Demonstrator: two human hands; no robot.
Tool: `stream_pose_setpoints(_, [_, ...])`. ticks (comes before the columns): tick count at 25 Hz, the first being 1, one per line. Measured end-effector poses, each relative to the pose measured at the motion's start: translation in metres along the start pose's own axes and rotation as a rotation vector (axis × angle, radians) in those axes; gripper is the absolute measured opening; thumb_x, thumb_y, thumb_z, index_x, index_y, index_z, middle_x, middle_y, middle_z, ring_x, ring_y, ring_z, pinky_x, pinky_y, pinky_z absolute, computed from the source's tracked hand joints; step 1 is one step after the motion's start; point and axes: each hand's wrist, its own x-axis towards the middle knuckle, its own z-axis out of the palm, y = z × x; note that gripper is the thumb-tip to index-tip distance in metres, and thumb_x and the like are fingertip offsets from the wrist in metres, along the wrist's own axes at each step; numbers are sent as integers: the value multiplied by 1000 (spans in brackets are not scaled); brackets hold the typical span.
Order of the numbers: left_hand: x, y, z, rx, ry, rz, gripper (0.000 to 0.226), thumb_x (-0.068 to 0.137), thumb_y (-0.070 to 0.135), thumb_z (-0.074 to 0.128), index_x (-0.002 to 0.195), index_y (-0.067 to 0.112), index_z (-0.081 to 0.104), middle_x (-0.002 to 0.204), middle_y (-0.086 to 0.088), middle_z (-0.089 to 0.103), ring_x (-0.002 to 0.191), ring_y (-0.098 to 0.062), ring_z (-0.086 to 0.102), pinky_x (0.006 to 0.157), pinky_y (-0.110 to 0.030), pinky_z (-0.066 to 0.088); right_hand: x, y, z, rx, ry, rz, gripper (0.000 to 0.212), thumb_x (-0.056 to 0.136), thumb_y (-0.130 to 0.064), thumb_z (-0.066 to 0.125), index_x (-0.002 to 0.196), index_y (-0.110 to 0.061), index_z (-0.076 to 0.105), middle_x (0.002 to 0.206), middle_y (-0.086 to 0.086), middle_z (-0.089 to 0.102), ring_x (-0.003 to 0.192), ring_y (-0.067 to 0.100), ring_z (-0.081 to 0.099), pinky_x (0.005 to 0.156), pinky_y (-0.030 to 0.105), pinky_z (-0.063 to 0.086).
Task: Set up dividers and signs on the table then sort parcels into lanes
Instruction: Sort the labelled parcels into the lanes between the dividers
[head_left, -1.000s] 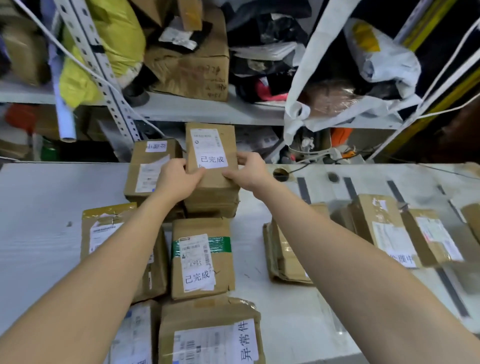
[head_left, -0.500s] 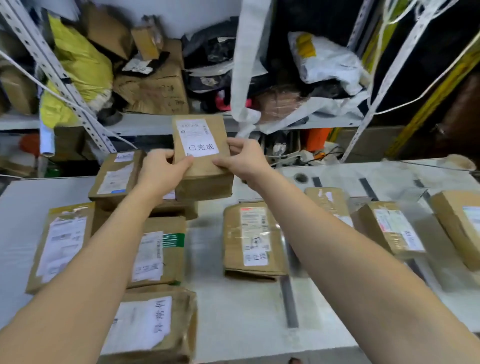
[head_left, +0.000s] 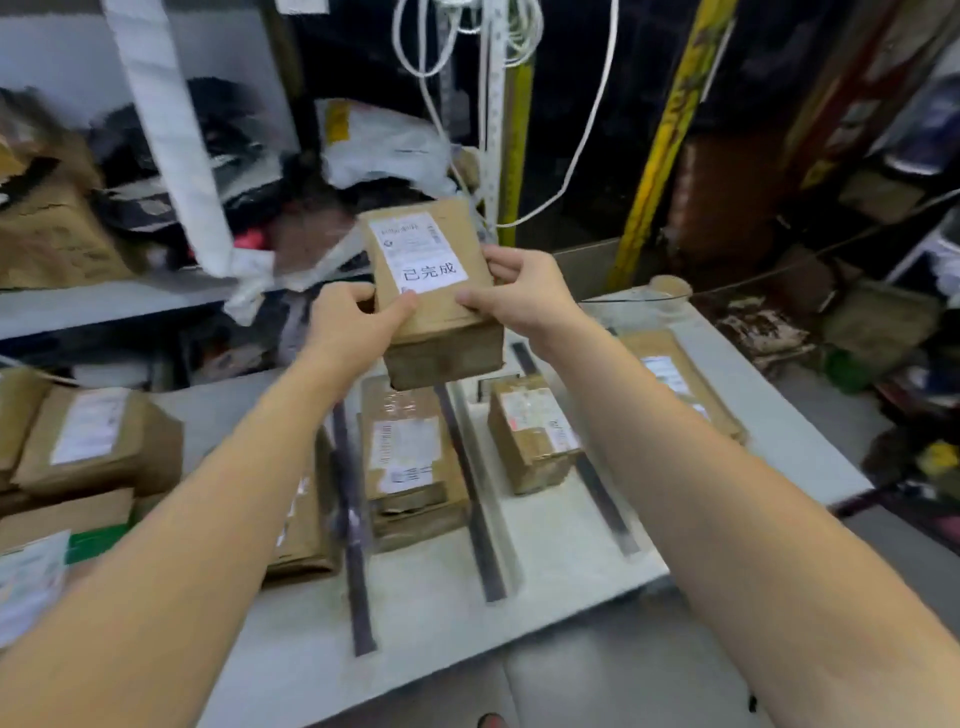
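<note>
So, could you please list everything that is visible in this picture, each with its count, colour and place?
Held parcel: one, brown with a white label, in the air above the table's far part.
Parcels in lanes: three plainly seen, brown, lying beside the strips; a fourth is partly hidden by the left forearm.
Parcels at left: several, brown, stacked at the table's left side; exact count unclear.
Divider strips: three, dark, running front to back on the table.
Table: one, white.
Shelf: one, pale, behind the table, holding bags and a box.
Cord: white, hanging at the back.
Post: one, yellow, back right.
Left hand: one, grips the held parcel's left side.
Right hand: one, grips its right side.
</note>
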Motion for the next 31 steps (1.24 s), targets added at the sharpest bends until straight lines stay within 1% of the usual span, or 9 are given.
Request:
stream_pose_setpoints(2, [-4, 9, 52, -11, -71, -1, 23, 92, 36, 73, 97, 13, 76, 82, 9, 70, 69, -4, 59, 48, -8, 40, -5, 23, -46, -36, 69, 53, 77, 74, -4, 88, 143, -5, 54, 139, 6, 63, 119, 13, 64, 100, 32, 56])
stream_pose_setpoints(4, [-10, 6, 94, -41, -127, -24, 29, 92, 35, 73, 110, 13, 76, 89, 12, 71, 76, 2, 62, 52, -4, 43, -9, 47, -80, -63, 87, 99, 76, 76, -5, 88, 144, -6, 54, 135, 0, 63, 117, 10, 62, 97, 27, 55])
stream_pose_setpoints(10, [-28, -27, 170, -56, -247, -134, 38, 85, 44, 79, 114, 20, 75, 97, 14, 74, 93, -7, 71, 80, -33, 63, -17, 113, -128, -76, 52, 253, 77, 79, -5, 86, 148, -12, 51, 144, 3, 60, 126, 14, 60, 98, 27, 53])
stream_pose_setpoints(13, [-31, -49, 185, -48, -259, -174, 33, 84, 40, 81, 111, 21, 76, 97, 12, 76, 92, -7, 72, 81, -31, 63, -16, 140, -128, -27, 33, 308, 78, 81, 0, 83, 150, -9, 47, 147, 4, 57, 123, 13, 59, 93, 22, 53])
stream_pose_setpoints(18, [-34, -63, 190, -16, -257, -155, 44, 83, 40, 82, 122, 21, 73, 104, 13, 74, 92, 0, 69, 76, -21, 58, -12, 165, -123, -45, 26, 319, 77, 80, 0, 83, 149, -11, 49, 143, 2, 62, 126, 13, 61, 107, 37, 52])
stream_pose_setpoints(22, [-29, -61, 185, 41, -268, -180, 41, 79, 45, 84, 111, 22, 75, 98, 13, 75, 87, -1, 70, 74, -23, 61, -7, 155, -124, -216, -5, 333, 77, 80, -12, 86, 149, -15, 50, 143, 2, 61, 123, 16, 61, 101, 35, 54])
stream_pose_setpoints(26, [-17, -53, 157, 187, -379, -177, 26, 86, 44, 75, 86, 22, 63, 66, 4, 60, 63, -13, 56, 77, -38, 57, 0, 130, -115, -432, 110, 271, 66, 86, -24, 81, 146, -18, 53, 144, 4, 58, 129, 21, 57, 95, 31, 47])
stream_pose_setpoints(28, [-8, -48, 129, 230, -359, -155, 35, 90, 42, 71, 112, 16, 65, 84, -9, 66, 77, -22, 64, 79, -41, 55, 8, 114, -98, -538, 100, 175, 61, 87, -27, 78, 143, -19, 57, 143, 4, 60, 130, 21, 56, 98, 34, 47])
stream_pose_setpoints(31, [1, -46, 68, 320, -293, -103, 54, 92, 39, 68, 139, 14, 58, 108, -3, 68, 95, -19, 67, 85, -41, 58, 19, 90, -50, -604, 1, 34, 46, 89, -30, 73, 133, -23, 65, 137, 1, 65, 120, 19, 62, 87, 29, 49])
